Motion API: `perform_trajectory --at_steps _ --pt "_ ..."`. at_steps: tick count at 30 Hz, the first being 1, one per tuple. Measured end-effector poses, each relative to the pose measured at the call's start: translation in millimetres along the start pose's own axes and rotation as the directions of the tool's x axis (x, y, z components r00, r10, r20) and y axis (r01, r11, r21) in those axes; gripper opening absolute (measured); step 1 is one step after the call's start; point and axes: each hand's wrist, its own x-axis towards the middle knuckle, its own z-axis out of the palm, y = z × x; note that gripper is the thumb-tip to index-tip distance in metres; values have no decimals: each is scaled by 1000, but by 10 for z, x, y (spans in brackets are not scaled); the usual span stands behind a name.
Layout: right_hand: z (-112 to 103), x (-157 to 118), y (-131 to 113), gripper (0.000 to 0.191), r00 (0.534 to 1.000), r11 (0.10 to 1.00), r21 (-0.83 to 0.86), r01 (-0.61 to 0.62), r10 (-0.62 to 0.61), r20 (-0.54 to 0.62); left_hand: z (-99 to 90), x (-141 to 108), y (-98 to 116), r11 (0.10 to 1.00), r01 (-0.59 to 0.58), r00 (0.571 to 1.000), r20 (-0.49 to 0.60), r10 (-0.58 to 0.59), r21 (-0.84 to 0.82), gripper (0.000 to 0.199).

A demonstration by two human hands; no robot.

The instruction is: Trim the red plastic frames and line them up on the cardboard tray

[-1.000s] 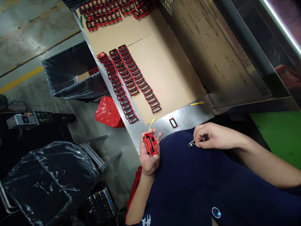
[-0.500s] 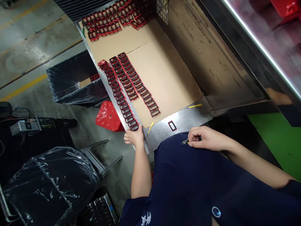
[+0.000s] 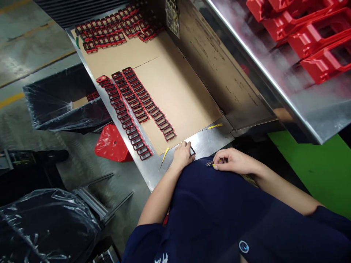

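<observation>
The left hand (image 3: 182, 156) is covering much of a rectangular black-and-red frame (image 3: 192, 150) lying on the metal table (image 3: 153, 171), by the near edge; the fingers are curling over it, but whether they are gripping it cannot be told. The right hand (image 3: 228, 160) is pinching a small metal tool (image 3: 210, 164) in front of the dark blue shirt (image 3: 219, 204). One yellow-handled tool (image 3: 165, 153) is lying near the near left corner of the cardboard sheet (image 3: 189, 95), another yellow-handled tool (image 3: 215, 126) at its near right corner. Three rows of frames (image 3: 148, 103) are slanting along the table's left side, while more rows (image 3: 109, 27) are crowding its far edge. Beyond the left edge, a plastic-lined black bin (image 3: 65, 116) is standing near a red plastic-covered object (image 3: 108, 142). Red housings (image 3: 307, 40) are sitting on a raised metal shelf (image 3: 323, 120) at the right.
</observation>
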Motion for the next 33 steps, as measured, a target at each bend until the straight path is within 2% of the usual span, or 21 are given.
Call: perform_trajectory --at_steps 3,5,7,9,11,13,14,16,19,21,24,26,29,33 --pt "13 7 15 30 989 996 82 42 -30 -145 -81 -159 -49 990 -49 998 -44 43 -132 55" --pt "33 0 -41 25 964 989 52 137 -121 -237 -176 -366 -30 969 -88 994 -87 70 -232 62" --pt "67 -18 -161 18 927 968 -46 248 -251 -280 -279 -601 43 894 -155 983 -157 96 -421 67" --pt "109 -38 -322 13 870 915 -171 367 -402 -284 -369 -815 153 743 -222 969 -229 95 -632 68" --pt "149 -47 -483 12 796 829 -282 483 -549 -254 -432 -975 266 596 -249 963 -260 68 -764 67" --pt "178 -38 -606 12 724 740 -362 567 -657 -210 -467 -1076 351 558 -243 965 -256 56 -793 67" --pt "187 -28 -649 12 698 705 -390 593 -691 -189 -477 -1108 380 565 -251 963 -264 61 -786 68" --pt "197 -1 -694 12 666 658 -422 623 -729 -154 -493 -1142 419 635 -298 947 -305 101 -713 71" --pt "207 32 -688 10 652 630 -411 659 -751 -107 -534 -1144 478 791 -387 900 -381 212 -473 75" --pt "219 38 -658 8 658 644 -360 675 -746 -99 -578 -1126 536 848 -421 872 -401 280 -322 76" --pt "240 22 -611 7 689 689 -281 668 -715 -116 -643 -1089 628 867 -452 845 -412 342 -208 78" --pt "247 3 -591 5 694 699 -256 668 -709 -127 -671 -1071 672 868 -467 829 -425 363 -170 79" --pt "242 -23 -581 4 663 672 -261 693 -736 -137 -685 -1065 699 873 -466 816 -449 364 -140 78" --pt "231 -35 -585 7 619 631 -309 711 -771 -150 -686 -1080 701 886 -437 822 -468 324 -155 74"
